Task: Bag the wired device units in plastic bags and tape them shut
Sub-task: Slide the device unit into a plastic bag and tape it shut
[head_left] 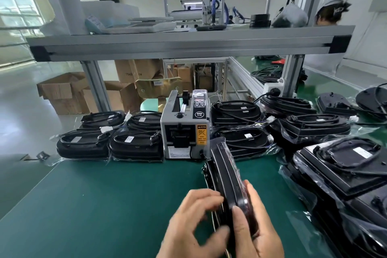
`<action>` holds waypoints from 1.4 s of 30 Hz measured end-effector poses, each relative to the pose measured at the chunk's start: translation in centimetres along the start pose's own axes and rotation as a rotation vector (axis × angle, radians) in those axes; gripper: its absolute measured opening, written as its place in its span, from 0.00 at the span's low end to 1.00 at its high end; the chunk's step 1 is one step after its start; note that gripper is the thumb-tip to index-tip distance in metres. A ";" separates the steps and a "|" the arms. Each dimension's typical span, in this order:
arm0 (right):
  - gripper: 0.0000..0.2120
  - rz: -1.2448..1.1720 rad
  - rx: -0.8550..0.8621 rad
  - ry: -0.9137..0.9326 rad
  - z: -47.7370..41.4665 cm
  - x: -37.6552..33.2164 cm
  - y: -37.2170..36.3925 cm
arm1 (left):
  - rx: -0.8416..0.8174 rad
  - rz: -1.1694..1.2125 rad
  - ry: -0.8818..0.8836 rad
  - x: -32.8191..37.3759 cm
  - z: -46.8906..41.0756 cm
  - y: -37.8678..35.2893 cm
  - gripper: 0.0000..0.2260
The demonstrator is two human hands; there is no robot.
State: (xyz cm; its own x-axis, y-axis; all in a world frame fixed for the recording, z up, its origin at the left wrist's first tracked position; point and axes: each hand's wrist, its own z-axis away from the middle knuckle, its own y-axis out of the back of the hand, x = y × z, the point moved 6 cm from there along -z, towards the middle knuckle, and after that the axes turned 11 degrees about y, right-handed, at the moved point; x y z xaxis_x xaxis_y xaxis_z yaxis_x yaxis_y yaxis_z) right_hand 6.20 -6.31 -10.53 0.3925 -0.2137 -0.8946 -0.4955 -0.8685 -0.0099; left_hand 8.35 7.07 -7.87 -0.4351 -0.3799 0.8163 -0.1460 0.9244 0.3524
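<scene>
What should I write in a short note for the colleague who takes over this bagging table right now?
Left hand: grips the near end of the device unit, which is held on edge over the green table.
Right hand: grips the same unit from the other side, thumb on its edge.
The unit seems to be in a plastic bag already; no tape is visible on it.
The tape dispenser stands just behind it.
Done: bagged units are stacked on both sides of the dispenser.
Left: tape this bag shut, then bag the seemingly bare units at the far right.

Green bench [104, 205]: tape dispenser [185, 128] at back, bagged units [136, 144] stacked either side.
</scene>
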 end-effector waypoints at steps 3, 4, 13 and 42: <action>0.24 -0.026 -0.010 -0.028 -0.2 0.8 0.0 | 0.128 0.309 0.469 -3.9 -5.0 2.7 0.04; 0.25 -0.023 -0.023 -0.028 -0.2 1.0 -0.1 | 0.181 0.372 0.616 -5.1 -6.9 2.9 0.06; 0.26 -0.037 -0.088 -0.008 -0.7 1.9 -0.4 | 0.275 0.585 1.167 -10.6 -14.9 2.1 0.07; 0.26 -0.037 -0.206 -0.071 -0.7 0.8 0.6 | -0.592 0.137 0.642 2.4 -7.1 -0.6 0.08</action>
State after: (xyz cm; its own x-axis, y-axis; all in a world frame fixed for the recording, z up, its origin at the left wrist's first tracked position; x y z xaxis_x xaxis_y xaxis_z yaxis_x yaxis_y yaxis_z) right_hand 6.72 -7.35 -10.99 0.3482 -0.1537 -0.9247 -0.3102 -0.9498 0.0411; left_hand 13.69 5.40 -2.89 0.1938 -0.3771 0.9057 0.4328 0.8613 0.2661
